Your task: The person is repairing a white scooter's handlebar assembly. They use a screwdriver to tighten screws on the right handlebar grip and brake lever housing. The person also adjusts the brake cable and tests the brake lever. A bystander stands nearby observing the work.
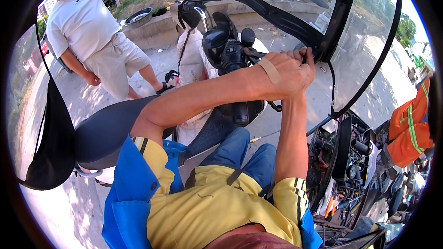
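Observation:
My left hand (277, 76), with a tan adhesive bandage (269, 70) across its back, reaches over from the left. Its fingers are closed at the lower corner of a black frame (318, 48) around clear panels. My right hand (306, 64) is pressed close against it and partly hidden, its fingers also curled. Whatever the fingers grip is too small or covered to make out. Just left of the hands are the black handlebar parts (233, 55) of a scooter. Its dark seat (115, 129) lies below my left forearm.
A person (87, 32) in a white shirt stands at the far left. On the right, an open toolbox (344, 157) holds many jumbled tools, including orange-handled pliers (330, 206). An orange reflective garment (408, 129) hangs beyond it. Clear panels (369, 41) rise at the upper right.

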`<action>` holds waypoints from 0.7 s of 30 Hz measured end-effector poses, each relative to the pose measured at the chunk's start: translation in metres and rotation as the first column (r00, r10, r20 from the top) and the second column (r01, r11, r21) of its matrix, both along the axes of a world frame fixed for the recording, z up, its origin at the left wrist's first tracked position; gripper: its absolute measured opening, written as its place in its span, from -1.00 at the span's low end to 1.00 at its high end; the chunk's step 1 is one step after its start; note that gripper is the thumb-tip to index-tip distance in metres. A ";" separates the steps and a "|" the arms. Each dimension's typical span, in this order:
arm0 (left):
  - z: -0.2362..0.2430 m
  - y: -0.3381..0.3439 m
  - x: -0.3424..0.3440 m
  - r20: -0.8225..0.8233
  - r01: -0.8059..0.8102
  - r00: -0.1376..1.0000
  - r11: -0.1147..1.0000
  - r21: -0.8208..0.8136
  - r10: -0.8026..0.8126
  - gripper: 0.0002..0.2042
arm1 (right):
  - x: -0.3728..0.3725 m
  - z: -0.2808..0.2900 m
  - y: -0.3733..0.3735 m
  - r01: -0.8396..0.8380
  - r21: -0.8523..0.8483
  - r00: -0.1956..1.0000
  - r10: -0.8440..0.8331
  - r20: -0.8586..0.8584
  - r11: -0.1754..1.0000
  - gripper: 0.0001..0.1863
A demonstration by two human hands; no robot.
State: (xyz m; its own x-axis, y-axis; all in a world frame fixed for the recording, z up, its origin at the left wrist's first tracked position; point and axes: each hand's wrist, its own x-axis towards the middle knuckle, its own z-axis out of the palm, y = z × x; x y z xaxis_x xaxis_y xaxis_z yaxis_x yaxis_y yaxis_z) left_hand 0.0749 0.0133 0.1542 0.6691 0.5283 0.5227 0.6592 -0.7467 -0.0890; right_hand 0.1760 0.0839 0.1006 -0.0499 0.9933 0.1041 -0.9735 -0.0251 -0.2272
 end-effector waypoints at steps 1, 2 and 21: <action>0.000 0.001 0.001 0.013 -0.010 1.000 1.000 -0.022 0.010 -0.80 | 0.001 -0.007 0.006 -0.011 0.015 1.000 0.012 -0.012 1.000 -0.65; 0.001 0.001 0.001 0.023 -0.007 1.000 0.999 -0.033 0.008 -0.80 | 0.003 -0.013 0.012 -0.025 0.028 0.999 0.026 -0.023 0.999 -0.65; 0.008 -0.046 -0.039 0.168 0.167 0.976 0.971 -0.170 -0.139 -0.68 | -0.002 0.008 -0.006 0.114 0.067 0.988 -0.120 0.093 0.991 -0.68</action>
